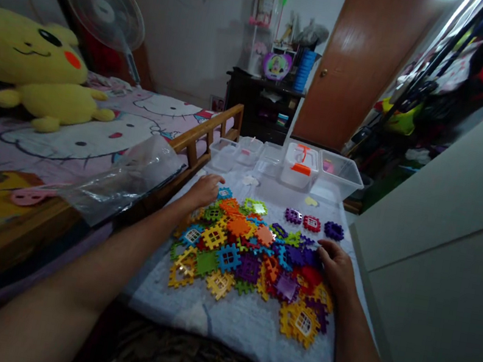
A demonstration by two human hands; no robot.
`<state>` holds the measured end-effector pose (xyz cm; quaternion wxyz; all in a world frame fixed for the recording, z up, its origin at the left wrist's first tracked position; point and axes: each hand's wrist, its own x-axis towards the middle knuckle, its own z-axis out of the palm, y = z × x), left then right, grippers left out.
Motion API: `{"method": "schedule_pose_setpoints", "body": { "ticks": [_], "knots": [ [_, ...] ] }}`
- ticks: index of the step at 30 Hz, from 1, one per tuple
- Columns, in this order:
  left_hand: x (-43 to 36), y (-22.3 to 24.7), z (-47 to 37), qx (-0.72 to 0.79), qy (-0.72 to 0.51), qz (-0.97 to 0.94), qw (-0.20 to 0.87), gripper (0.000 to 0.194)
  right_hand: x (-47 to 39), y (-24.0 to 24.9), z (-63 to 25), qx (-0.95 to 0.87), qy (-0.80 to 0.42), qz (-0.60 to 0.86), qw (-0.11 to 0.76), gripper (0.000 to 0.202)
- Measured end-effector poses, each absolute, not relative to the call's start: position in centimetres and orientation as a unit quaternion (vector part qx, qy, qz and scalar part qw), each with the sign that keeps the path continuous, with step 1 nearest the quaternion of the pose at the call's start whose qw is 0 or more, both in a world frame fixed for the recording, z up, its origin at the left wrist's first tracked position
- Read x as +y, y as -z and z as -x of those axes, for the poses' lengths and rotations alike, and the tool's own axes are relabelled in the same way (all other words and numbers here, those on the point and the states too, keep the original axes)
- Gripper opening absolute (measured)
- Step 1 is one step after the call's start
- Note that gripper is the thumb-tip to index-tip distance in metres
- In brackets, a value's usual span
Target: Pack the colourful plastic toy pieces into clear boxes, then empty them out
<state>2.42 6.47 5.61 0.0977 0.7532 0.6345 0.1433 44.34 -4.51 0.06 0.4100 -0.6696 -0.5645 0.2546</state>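
Note:
A heap of colourful plastic interlocking building tiles with notched edges [238, 225] lies spread over the cloth-covered table. My left hand [206, 190] is at the heap's far left edge, fingers stretched out beside a blue window tile [224, 193]; I cannot make out whether they touch. On the right side, my right hand [339, 266] rests against the heap's edge by some purple tiles [296, 256], its fingers extended and slightly apart. Beyond the heap sit a purple window tile [293, 216], a red window tile [311, 223] and a dark purple tile [334, 230], apart from the rest.
Along the table's far edge stand clear plastic boxes [345, 172] and a lidded box with orange latches [298, 175]. To the left, a wooden bed rail [213, 130] borders the table, with a plastic bag [126, 177] over it. A white cabinet [451, 253] stands on the right.

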Motion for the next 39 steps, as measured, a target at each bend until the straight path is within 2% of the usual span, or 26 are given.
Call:
{"method": "schedule_pose_setpoints", "body": {
  "ticks": [4, 10, 15, 21, 25, 39],
  "knots": [
    [8.9, -4.4, -2.7, 0.657, -0.106, -0.738, 0.116, 0.041, -4.5, 0.2, -44.5, -0.567, -0.251, 0.668, 0.412, 0.037],
    [9.3, -3.9, -3.1, 0.658, -0.106, -0.735, 0.124, 0.051, -4.4, 0.1, -44.5, -0.570, -0.245, 0.668, 0.412, 0.035],
    [8.2, -5.0, -2.8, 0.633, -0.139, -0.751, 0.127, 0.035, -4.3, 0.2, -44.5, -0.577, -0.243, 0.663, 0.411, 0.036],
    [7.1, -6.5, -4.9, 0.556, -0.241, -0.787, 0.112, 0.020, -4.1, 0.7, -44.7, -0.582, -0.242, 0.662, 0.405, 0.037],
    [7.6, -6.8, -7.9, 0.511, -0.242, -0.818, 0.106, 0.013, -4.2, 0.5, -44.7, -0.581, -0.242, 0.666, 0.402, 0.038],
    [10.2, -6.3, -14.4, 0.500, -0.171, -0.848, 0.039, 0.018, -4.2, 0.6, -44.5, -0.586, -0.242, 0.661, 0.401, 0.035]
  ]
}}
